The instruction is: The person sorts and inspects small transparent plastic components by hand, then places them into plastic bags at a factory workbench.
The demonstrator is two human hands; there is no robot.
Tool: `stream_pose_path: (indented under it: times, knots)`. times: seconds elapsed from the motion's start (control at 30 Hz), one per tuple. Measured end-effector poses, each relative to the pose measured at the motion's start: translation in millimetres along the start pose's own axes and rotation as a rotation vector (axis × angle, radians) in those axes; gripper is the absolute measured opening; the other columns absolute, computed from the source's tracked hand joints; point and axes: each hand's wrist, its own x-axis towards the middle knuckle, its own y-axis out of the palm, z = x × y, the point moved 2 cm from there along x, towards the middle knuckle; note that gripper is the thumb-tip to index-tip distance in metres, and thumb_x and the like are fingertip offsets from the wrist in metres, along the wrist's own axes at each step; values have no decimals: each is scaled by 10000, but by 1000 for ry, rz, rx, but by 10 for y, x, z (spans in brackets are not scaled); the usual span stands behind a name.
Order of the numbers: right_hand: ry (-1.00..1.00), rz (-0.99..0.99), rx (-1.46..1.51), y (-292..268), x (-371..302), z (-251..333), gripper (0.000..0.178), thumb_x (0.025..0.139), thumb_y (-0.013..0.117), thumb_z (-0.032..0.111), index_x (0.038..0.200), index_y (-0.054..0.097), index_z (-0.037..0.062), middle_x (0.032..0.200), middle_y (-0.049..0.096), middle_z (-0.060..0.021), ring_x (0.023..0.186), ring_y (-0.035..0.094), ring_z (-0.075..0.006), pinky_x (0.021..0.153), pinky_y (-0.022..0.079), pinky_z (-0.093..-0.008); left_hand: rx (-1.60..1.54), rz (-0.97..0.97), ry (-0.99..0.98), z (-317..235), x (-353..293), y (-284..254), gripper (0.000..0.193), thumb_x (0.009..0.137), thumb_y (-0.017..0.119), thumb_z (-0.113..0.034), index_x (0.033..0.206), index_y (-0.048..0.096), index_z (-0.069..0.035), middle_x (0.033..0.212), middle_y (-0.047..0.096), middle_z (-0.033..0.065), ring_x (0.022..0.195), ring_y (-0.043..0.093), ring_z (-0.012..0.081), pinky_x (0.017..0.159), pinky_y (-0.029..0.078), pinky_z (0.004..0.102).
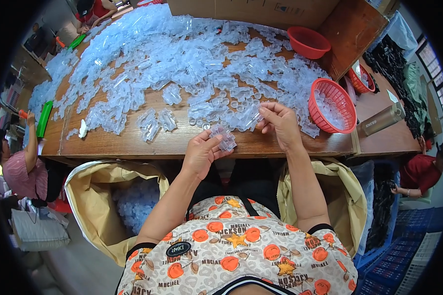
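Clear plastic parts (147, 46) cover most of the wooden table (96, 142), heaped at the far left and thinning toward the near edge. The left hand (203, 153) is closed on a clear cluster (224, 138), thumb over it and fingers beneath, just at that near edge. The right hand (279, 123) pinches a clear tube (253, 120) between thumb and fingertips, farther in over the table (whether the tube is fully off the pile, I cannot tell). A narrow gap parts the two hands.

Bare wood runs along the near edge, broadest left of the left hand, with a few loose pieces (155, 121) behind it. Right of the right hand, the room is tighter: the red basket (320, 117) stands near, and the bottle (380, 119) lies beyond it. Below the edge, the left sack (96, 216) and right sack (357, 194) gape on either side of the lap.
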Motion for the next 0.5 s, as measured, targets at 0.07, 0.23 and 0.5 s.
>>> stream_pose_path:
  times: [0.07,0.23,0.5]
  knots:
    - [9,2,28,11,-54,-54,222,912,679,124,1070,638,-26,835,667,-53,644,657,-103,503,507,-191,-34,13,1,-9,-7,15,326,929,611,-82,1222,530,32,1121,656,171,1021,672,285,855,592,429]
    - [-12,-39,105,68,-230,-102,223,911,656,71,1092,593,-43,855,665,-87,696,690,-158,546,545,-217,-80,22,7,-16,-39,48,307,933,598,-74,1214,535,34,1123,647,142,1000,674,260,832,603,431]
    - [-60,-42,238,139,-466,-181,201,917,621,27,1105,576,-30,932,669,-116,815,710,-216,639,587,-264,-112,55,-4,3,-74,110,411,948,573,-109,1321,482,38,1166,638,186,1057,654,279,893,573,456]
